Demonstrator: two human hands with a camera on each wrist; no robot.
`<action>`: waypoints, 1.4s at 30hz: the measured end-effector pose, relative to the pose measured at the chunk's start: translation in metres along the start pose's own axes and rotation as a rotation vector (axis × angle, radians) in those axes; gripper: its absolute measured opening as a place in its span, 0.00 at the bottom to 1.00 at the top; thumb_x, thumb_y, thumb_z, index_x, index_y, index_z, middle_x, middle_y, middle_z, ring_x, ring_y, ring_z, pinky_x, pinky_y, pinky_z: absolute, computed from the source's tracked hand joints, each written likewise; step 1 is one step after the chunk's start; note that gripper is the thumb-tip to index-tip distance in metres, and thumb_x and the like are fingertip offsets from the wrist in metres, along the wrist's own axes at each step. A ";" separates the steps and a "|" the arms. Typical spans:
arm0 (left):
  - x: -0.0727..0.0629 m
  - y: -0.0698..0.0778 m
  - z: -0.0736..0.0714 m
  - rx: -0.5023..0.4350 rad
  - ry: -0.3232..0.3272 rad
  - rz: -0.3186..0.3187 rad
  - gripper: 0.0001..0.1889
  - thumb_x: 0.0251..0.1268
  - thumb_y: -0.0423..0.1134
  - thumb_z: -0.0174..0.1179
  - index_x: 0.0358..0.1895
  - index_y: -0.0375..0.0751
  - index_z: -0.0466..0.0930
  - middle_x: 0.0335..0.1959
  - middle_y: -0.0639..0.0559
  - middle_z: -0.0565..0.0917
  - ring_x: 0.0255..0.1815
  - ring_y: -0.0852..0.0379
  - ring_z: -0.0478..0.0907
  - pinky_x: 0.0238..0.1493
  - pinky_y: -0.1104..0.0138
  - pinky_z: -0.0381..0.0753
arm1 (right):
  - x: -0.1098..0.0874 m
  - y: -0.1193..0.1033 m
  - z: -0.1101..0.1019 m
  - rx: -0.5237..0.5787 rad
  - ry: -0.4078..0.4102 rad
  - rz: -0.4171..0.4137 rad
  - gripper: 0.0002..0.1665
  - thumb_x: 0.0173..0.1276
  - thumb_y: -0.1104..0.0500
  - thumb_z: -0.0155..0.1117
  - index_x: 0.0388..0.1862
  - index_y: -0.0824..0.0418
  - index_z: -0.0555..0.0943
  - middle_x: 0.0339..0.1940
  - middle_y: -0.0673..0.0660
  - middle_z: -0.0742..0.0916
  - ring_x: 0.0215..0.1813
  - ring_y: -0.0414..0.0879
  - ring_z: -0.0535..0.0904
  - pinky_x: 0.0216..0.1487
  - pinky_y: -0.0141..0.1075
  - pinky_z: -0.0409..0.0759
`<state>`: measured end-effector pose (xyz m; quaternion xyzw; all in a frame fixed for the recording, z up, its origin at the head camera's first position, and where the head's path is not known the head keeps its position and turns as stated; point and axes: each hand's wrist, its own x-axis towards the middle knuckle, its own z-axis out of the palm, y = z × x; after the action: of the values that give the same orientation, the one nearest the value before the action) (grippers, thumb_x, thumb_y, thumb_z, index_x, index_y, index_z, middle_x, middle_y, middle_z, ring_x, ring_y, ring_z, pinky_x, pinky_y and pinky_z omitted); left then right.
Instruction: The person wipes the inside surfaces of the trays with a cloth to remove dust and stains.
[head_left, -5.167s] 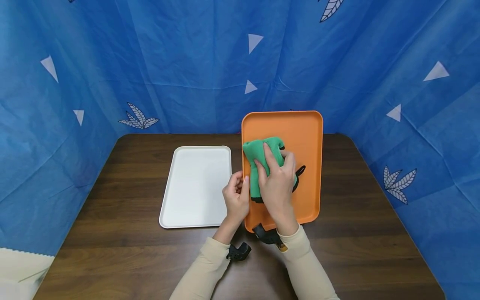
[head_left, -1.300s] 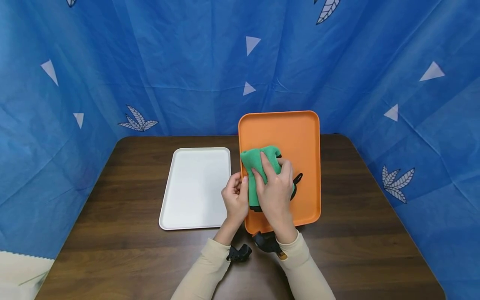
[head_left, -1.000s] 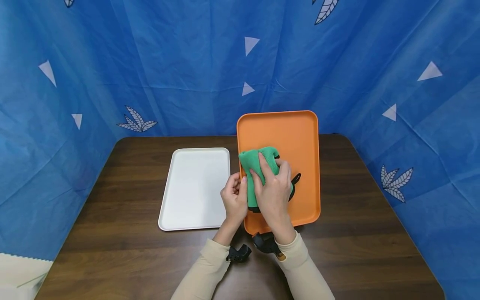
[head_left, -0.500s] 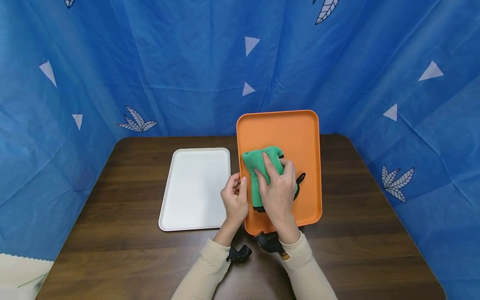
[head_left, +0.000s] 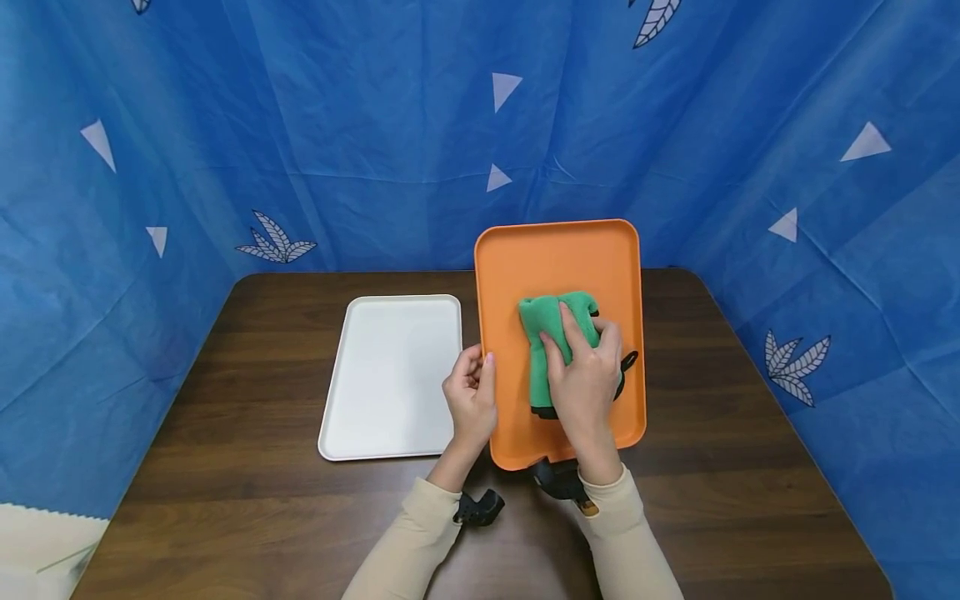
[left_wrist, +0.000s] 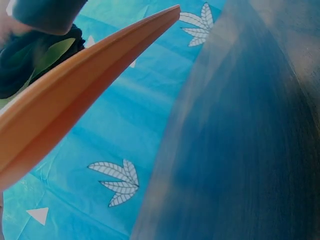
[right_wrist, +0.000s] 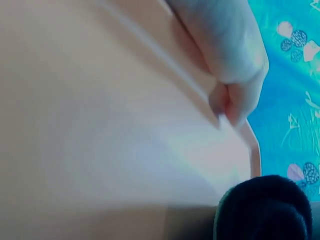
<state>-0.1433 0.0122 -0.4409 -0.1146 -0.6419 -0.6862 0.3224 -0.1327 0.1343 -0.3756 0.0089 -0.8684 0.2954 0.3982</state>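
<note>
Against the face of the orange tray [head_left: 558,258], a green cloth [head_left: 538,371] sits clasped in the grip of the right hand [head_left: 585,383]. At that tray's left edge, the left hand [head_left: 472,398] pinches the rim; left of it, a white tray [head_left: 393,375] lies on the counter [head_left: 255,500].

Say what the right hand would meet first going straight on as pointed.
Past the green cloth under it, the right hand would likely meet the orange tray's far rim; depth is unclear.
</note>
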 end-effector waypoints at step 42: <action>-0.002 -0.001 0.000 -0.006 -0.005 0.067 0.04 0.66 0.22 0.54 0.38 0.24 0.79 0.18 0.39 0.77 0.19 0.67 0.66 0.16 0.75 0.64 | 0.002 0.024 -0.012 0.029 0.032 0.255 0.28 0.65 0.53 0.69 0.62 0.60 0.79 0.53 0.72 0.74 0.56 0.63 0.70 0.49 0.56 0.73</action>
<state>-0.1428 0.0130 -0.4429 -0.1386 -0.6363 -0.6768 0.3434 -0.1316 0.1610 -0.3799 -0.1004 -0.8517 0.3563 0.3709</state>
